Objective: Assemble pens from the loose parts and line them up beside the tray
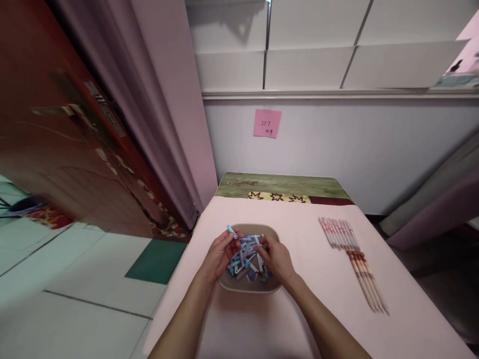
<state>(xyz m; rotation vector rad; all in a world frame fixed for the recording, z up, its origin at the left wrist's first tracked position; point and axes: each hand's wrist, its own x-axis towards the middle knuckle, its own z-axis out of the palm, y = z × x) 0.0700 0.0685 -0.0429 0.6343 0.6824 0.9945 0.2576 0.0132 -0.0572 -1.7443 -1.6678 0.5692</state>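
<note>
A grey-beige bowl (249,288) sits on the pink-covered table, holding several blue, white and grey pen pieces (245,257). At the bowl's upper left rim, my left hand (220,254) is closed on a light blue pen piece (232,231), pinched between thumb and fingers. My right hand (277,259) is over the bowl's right side, its fingers bent around or beside a pale piece among the others; whether it grips that piece cannot be made out.
On the table's right lie a row of pink and white pens (339,233) and, nearer, several brown-and-cream pens (368,281). A green patterned strip (277,182) shows at the table's far edge, by the wall with a pink note (267,123). A red door (75,149) stands left.
</note>
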